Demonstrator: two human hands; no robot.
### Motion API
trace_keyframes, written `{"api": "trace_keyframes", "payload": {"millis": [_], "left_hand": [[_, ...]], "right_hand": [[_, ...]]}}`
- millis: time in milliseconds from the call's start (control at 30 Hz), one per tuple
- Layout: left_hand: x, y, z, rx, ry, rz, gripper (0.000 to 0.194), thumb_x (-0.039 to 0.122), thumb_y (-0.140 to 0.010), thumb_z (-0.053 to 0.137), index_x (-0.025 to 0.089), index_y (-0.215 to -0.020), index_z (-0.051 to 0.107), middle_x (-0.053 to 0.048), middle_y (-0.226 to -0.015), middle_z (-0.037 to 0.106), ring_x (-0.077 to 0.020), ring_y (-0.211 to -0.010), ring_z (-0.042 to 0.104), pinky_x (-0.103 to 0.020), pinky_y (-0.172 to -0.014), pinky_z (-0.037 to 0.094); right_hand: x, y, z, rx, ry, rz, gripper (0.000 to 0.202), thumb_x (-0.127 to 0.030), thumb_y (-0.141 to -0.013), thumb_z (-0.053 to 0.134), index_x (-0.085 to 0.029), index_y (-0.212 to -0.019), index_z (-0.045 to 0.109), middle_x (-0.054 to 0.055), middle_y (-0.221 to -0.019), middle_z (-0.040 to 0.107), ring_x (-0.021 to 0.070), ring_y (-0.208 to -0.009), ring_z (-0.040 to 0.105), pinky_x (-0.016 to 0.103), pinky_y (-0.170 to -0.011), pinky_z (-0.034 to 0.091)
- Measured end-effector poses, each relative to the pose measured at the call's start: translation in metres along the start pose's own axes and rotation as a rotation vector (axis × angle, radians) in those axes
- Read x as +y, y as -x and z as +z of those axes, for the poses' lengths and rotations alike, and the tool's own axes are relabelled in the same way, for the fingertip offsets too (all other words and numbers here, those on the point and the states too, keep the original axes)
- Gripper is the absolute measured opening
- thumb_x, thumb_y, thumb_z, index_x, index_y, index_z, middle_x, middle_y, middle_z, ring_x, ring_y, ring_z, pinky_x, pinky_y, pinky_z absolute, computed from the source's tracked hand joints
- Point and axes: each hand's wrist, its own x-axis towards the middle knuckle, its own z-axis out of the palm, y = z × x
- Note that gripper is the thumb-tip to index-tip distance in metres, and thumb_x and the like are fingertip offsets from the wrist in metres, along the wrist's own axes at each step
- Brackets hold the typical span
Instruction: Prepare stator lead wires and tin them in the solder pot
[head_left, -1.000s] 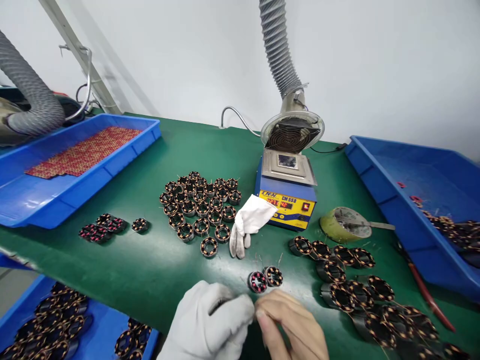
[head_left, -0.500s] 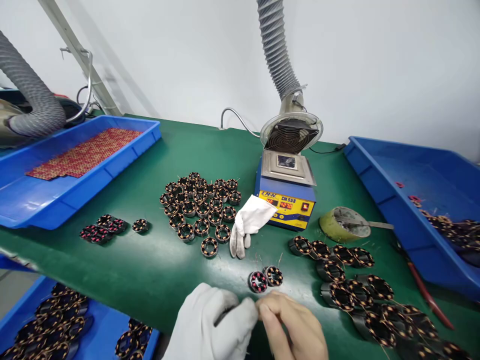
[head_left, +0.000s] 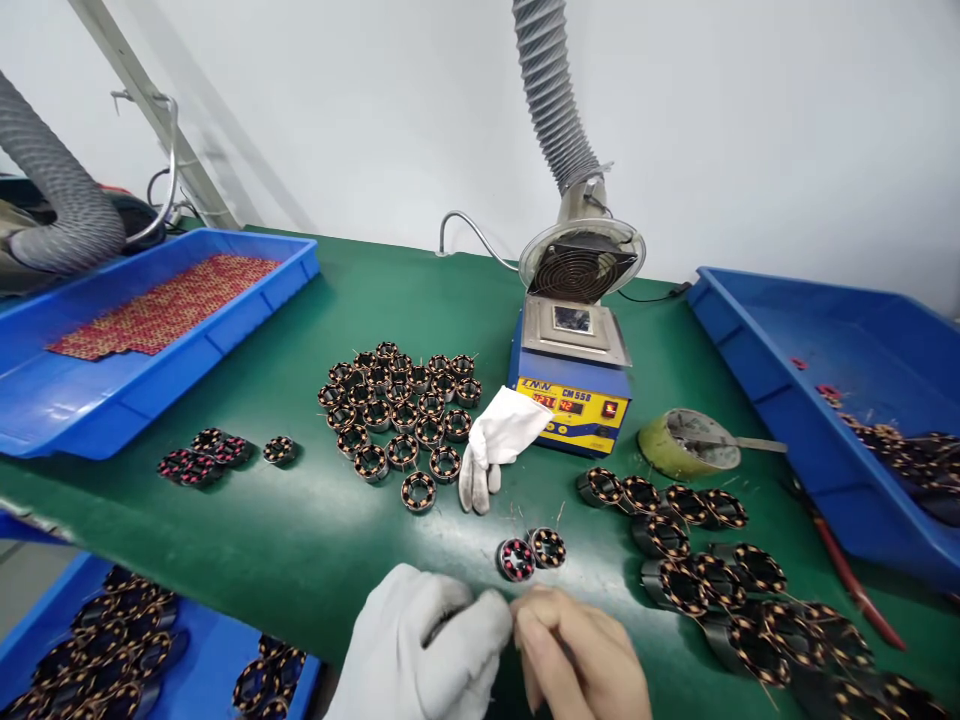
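My left hand, in a white glove, is closed at the bottom centre, its fingertips pinched. Bare and also pinched, my right hand meets it tip to tip; whatever lies between the fingers is hidden or too small to name. Just beyond them on the green table stand a ring-shaped coil core with pink-red pads and one with copper-coloured pads, side by side. An empty white glove lies farther back, beside a cluster of copper-padded cores.
A blue and yellow heating unit stands under a hose hood. Right of it are a yellowish pot with a flat stick, rows of cores, red-handled pliers and a blue bin. Another blue tray holds red pieces at left.
Both hands keep the same closed pose near the table's front edge, with only a very slight shift. The readout on the heating unit shows different digits.
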Motion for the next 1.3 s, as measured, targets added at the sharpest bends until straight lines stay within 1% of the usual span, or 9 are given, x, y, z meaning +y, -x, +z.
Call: {"api": "trace_keyframes", "payload": {"millis": [133,300,400,467,567,667,800,1000,1300], "left_hand": [[-0.001,0.000,0.001,0.040,0.123,-0.044,0.008,0.015,-0.095,0.048,0.020,-0.096,0.054,0.000,-0.067,0.059,-0.0148,-0.051,0.055,-0.023,-0.047,0.047],[0.000,0.000,0.005,-0.032,0.561,-0.276,0.018,0.009,-0.090,0.054,0.025,-0.095,0.056,0.004,-0.072,0.054,-0.0109,-0.060,0.057,-0.018,-0.056,0.047],[0.001,-0.002,0.004,0.008,0.473,-0.219,0.016,0.009,-0.091,0.052,0.024,-0.097,0.056,0.003,-0.071,0.056,-0.0115,-0.058,0.058,-0.019,-0.054,0.048],[0.001,-0.004,0.001,0.042,0.232,-0.099,0.011,0.012,-0.093,0.049,0.021,-0.096,0.056,0.001,-0.068,0.059,-0.0133,-0.053,0.057,-0.021,-0.050,0.048],[0.003,-0.007,-0.002,0.099,-0.065,0.033,0.013,0.013,-0.096,0.043,0.018,-0.094,0.056,-0.001,-0.063,0.062,-0.0143,-0.047,0.055,-0.023,-0.045,0.047],[0.003,-0.006,-0.001,0.098,0.105,-0.067,0.012,0.017,-0.097,0.045,0.020,-0.091,0.056,0.000,-0.064,0.060,-0.0134,-0.049,0.056,-0.020,-0.046,0.047],[0.000,-0.001,0.005,-0.010,0.648,-0.350,0.014,0.010,-0.088,0.059,0.023,-0.087,0.063,0.004,-0.070,0.059,-0.0096,-0.057,0.059,-0.015,-0.054,0.047],[0.000,-0.002,0.008,-0.036,0.983,-0.624,0.023,0.002,-0.070,0.066,0.023,-0.073,0.073,0.003,-0.071,0.071,-0.0111,-0.062,0.065,-0.015,-0.060,0.050],[0.002,-0.006,0.010,-0.147,1.178,-0.987,0.014,0.007,-0.064,0.064,0.020,-0.064,0.071,0.001,-0.066,0.067,-0.0132,-0.057,0.059,-0.019,-0.052,0.048]], "right_hand": [[0.000,0.001,0.001,-0.107,-0.568,0.395,0.048,-0.044,-0.100,0.031,-0.022,-0.058,0.042,-0.007,-0.036,0.036,0.0121,-0.033,0.049,0.020,-0.037,0.040],[-0.002,-0.010,-0.014,0.096,0.149,-0.256,0.008,-0.012,-0.086,0.063,-0.019,-0.089,0.066,0.004,-0.065,0.070,0.0168,-0.059,0.067,0.026,-0.057,0.056],[-0.003,-0.010,-0.014,0.121,0.392,-0.455,0.022,0.001,-0.079,0.062,-0.016,-0.093,0.064,0.005,-0.061,0.069,0.0175,-0.056,0.066,0.026,-0.054,0.055],[-0.003,-0.005,-0.008,0.089,0.324,-0.316,0.016,-0.002,-0.084,0.056,-0.018,-0.083,0.062,0.003,-0.057,0.065,0.0157,-0.049,0.061,0.025,-0.049,0.050],[0.000,0.004,0.000,-0.082,-0.290,0.278,0.030,-0.029,-0.096,0.046,-0.021,-0.068,0.051,-0.006,-0.041,0.045,0.0119,-0.035,0.050,0.021,-0.039,0.038],[0.003,0.006,0.002,-0.124,-0.770,0.558,0.048,-0.054,-0.094,0.044,-0.021,-0.059,0.047,-0.008,-0.034,0.033,0.0108,-0.033,0.047,0.019,-0.037,0.035],[0.001,-0.003,-0.004,0.050,-0.341,0.150,0.018,-0.034,-0.088,0.064,-0.020,-0.080,0.069,0.004,-0.065,0.070,0.0168,-0.065,0.068,0.025,-0.064,0.055],[-0.002,-0.012,-0.002,0.088,-0.066,-0.231,0.021,-0.004,-0.084,0.062,-0.022,-0.092,0.066,0.004,-0.073,0.072,0.0182,-0.068,0.069,0.029,-0.066,0.058],[-0.003,-0.006,-0.017,0.461,-0.206,0.057,0.017,-0.020,-0.092,0.057,-0.022,-0.076,0.062,-0.002,-0.059,0.062,0.0140,-0.058,0.064,0.022,-0.058,0.053]]}}
